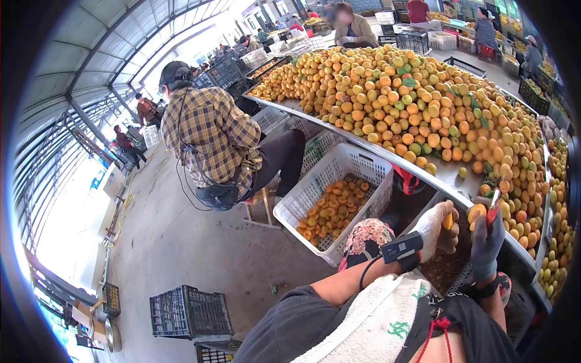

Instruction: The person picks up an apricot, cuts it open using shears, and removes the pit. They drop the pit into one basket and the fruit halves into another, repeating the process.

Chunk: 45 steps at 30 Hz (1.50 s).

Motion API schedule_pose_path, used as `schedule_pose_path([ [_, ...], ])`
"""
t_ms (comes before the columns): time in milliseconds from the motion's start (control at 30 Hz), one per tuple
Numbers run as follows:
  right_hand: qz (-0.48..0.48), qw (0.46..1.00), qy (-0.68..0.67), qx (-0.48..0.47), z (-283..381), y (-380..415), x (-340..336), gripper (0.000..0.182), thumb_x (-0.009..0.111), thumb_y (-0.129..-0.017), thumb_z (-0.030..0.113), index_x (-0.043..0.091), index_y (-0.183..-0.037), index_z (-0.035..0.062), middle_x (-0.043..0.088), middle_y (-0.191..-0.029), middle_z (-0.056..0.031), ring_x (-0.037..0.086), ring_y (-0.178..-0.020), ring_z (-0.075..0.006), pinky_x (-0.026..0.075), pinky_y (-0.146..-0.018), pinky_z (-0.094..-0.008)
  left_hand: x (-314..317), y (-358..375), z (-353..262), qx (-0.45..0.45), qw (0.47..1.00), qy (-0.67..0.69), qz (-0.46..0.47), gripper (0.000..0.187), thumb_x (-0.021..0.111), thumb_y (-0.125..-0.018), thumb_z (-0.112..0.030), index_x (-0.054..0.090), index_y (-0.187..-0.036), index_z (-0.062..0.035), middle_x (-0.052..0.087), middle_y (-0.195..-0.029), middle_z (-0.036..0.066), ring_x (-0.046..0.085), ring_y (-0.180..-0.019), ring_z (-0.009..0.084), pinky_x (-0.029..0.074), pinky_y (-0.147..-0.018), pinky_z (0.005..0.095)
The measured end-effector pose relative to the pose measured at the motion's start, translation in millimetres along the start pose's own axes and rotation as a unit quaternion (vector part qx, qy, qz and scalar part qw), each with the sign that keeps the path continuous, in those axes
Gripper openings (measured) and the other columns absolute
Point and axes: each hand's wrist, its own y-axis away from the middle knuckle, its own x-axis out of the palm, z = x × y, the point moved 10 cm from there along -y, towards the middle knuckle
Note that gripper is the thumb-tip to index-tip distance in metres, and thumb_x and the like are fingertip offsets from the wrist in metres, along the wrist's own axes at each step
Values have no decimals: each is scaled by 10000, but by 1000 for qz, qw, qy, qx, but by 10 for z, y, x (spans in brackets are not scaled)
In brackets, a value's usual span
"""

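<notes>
My left hand (437,231), in a pale work glove, is closed on an apricot piece (448,221) that shows orange at the fingers. My right hand (486,245), in a grey glove, grips a small red-handled knife (492,212) with its pale end pointing up. Against that hand's thumb side is a cut apricot half (477,213), its orange inside facing me. Both hands are close together at the near edge of the metal table (445,184). Below them, partly hidden by the hands, a container holds brown bits that look like pits (446,269).
A large heap of apricots (399,103) covers much of the table. To my left stands a white crate (387,181) with apricot halves (333,209). A person in a checked shirt (209,130) sits beyond it. Black crates (189,311) rest on the floor behind.
</notes>
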Motion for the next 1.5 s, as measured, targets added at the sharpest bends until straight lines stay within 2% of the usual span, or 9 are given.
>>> schedule_pose_path([
  [233, 63, 996, -26, -55, 264, -79, 127, 240, 478, -948, 74, 591, -1118, -52, 596, -924, -66, 522, -783, -110, 408, -673, -244, 392, 298, -268, 109, 971, -208, 42, 326, 669, -918, -394, 566, -1049, -114, 549, -874, -33, 495, -764, 35, 413, -554, 231],
  [433, 60, 954, -228, 184, -61, 118, 183, 200, 492, -974, 138, 613, -1048, -3, 609, -930, -19, 519, -825, -87, 429, -712, -242, 434, 416, -521, 236, 870, -433, -2, 301, 721, -893, -248, 618, -1103, -59, 622, -951, 2, 547, -870, 86, 476, -752, 255],
  [467, 89, 995, 3, -53, 268, 79, 99, 206, 494, -984, 166, 619, -1050, 17, 618, -940, -5, 534, -850, -77, 453, -737, -252, 481, 463, -578, 302, 841, -449, -5, 274, 735, -881, -248, 624, -1053, -65, 614, -866, -1, 564, -766, 88, 480, -664, 251],
  [533, 116, 980, -162, 17, 160, 119, 162, 193, 517, -980, 179, 613, -1062, 32, 620, -961, -8, 555, -877, -84, 470, -766, -252, 407, 421, -450, 266, 880, -394, -27, 251, 666, -914, -223, 599, -1082, -48, 600, -762, 17, 547, -545, 82, 427, -460, 229],
  [567, 90, 903, -349, 234, -182, 220, 296, 189, 515, -980, 156, 613, -1074, 25, 621, -967, -7, 566, -884, -89, 481, -771, -260, 348, 354, -352, 197, 915, -353, -6, 262, 612, -929, -227, 581, -1108, -39, 590, -739, 24, 524, -506, 90, 403, -425, 229],
  [700, 102, 871, -433, 208, -289, 243, 371, 234, 540, -974, 140, 568, -1166, 8, 616, -1009, -8, 568, -914, -88, 490, -820, -259, 144, 139, -179, 90, 974, -203, -46, 241, 643, -881, -279, 578, -1009, -86, 493, -673, -3, 427, -453, 85, 321, -399, 224],
  [967, 129, 963, -226, 70, -265, 209, 325, 341, 543, -1005, 184, 487, -1290, 4, 557, -1040, -1, 464, -934, -73, 445, -829, -246, 91, 98, -25, 41, 989, -140, -10, 377, 602, -898, -406, 563, -1074, -74, 504, -670, 24, 469, -457, 162, 335, -407, 280],
  [1167, 149, 976, -98, -123, 141, 271, 236, 290, 562, -924, 65, 516, -1208, 31, 595, -909, -177, 600, -786, -349, 504, -747, -359, -58, 197, -77, 57, 975, -186, -110, 282, 529, -948, -367, 546, -808, -122, 511, -634, 30, 506, -470, 173, 387, -413, 314],
  [1500, 230, 970, 71, -42, -77, 308, 409, 368, 602, -934, 187, 496, -1267, 70, 639, -892, -195, 646, -784, -412, 519, -667, -432, -283, 155, -57, 33, 956, -262, -127, 298, 571, -907, -407, 623, -859, -118, 562, -681, 7, 519, -506, 164, 352, -443, 299],
])
